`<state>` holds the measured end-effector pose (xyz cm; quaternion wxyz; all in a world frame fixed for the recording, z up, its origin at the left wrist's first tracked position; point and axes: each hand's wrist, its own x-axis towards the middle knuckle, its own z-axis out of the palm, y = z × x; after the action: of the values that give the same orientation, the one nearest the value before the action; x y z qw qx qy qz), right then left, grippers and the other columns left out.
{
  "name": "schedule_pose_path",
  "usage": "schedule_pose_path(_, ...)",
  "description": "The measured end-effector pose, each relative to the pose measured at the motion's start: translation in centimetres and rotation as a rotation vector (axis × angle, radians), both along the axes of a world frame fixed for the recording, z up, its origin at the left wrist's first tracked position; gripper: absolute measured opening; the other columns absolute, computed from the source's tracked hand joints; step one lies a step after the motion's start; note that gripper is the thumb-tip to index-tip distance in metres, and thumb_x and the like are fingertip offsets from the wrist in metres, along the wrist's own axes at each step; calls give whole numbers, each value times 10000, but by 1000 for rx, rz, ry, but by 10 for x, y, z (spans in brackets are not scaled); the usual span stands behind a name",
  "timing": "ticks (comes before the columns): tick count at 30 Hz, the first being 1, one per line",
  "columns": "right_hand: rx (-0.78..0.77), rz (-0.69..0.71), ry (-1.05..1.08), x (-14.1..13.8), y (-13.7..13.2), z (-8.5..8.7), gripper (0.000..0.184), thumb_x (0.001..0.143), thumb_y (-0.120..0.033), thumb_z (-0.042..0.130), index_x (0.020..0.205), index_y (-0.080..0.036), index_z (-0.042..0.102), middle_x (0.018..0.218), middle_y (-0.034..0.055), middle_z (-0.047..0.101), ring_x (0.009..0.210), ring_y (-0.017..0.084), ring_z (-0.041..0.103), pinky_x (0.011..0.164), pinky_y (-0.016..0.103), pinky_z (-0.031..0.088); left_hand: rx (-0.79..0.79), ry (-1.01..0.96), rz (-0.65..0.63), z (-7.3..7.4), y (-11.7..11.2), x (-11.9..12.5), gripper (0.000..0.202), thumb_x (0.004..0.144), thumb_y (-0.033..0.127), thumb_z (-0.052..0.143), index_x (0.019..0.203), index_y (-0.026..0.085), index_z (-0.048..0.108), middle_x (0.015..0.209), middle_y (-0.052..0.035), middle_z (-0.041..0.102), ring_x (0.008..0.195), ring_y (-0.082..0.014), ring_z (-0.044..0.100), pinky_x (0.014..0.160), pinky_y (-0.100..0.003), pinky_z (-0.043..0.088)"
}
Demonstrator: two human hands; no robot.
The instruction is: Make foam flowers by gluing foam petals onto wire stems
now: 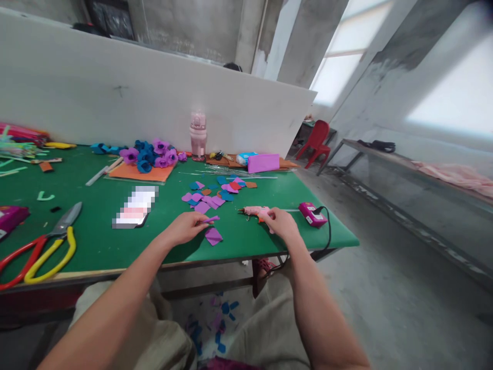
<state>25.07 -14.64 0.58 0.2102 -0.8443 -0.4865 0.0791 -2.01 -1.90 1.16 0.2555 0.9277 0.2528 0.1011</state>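
Observation:
My left hand (185,227) is closed on a small purple paper piece (210,220), seen nearly edge-on. Just below its fingertips a creased purple paper petal (213,236) lies flat on the green table. To the right, my right hand (282,223) wraps round the handle of a pink glue gun (254,211), whose nozzle points left, close to the tabletop. Purple, blue, brown and red paper petals (208,202) are scattered beyond my hands. Behind them to the left, finished-looking purple and blue paper flowers (145,155) rest on orange sheets (140,172).
Red-and-yellow scissors (57,234) and a phone (135,206) lie on the left. A pink bottle (198,136) stands by the white partition (154,92). At the right edge is a purple box (313,215) with a black cable (330,226). Paper scraps (219,321) litter the floor.

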Motion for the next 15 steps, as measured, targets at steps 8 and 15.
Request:
schedule_pose_path(8, 324, 275, 197, -55, 21, 10, 276, 840, -310, 380, 811, -170, 617, 774, 34, 640, 717, 137, 561, 646, 241, 395, -21, 74, -23, -2, -1, 17, 154, 736, 259, 525, 763, 177, 653, 729, -7, 633, 666, -126, 553, 618, -210, 370)
schedule_pose_path(15, 41, 666, 623, -89, 30, 7, 292, 734, -355, 567, 952, -170, 626, 820, 22, 641, 729, 130, 562, 608, 215, 417, 199, 57, -82, 16, -12, 2, 175, 804, 238, 423, 816, 193, 592, 789, -22, 610, 727, -145, 533, 614, -232, 351)
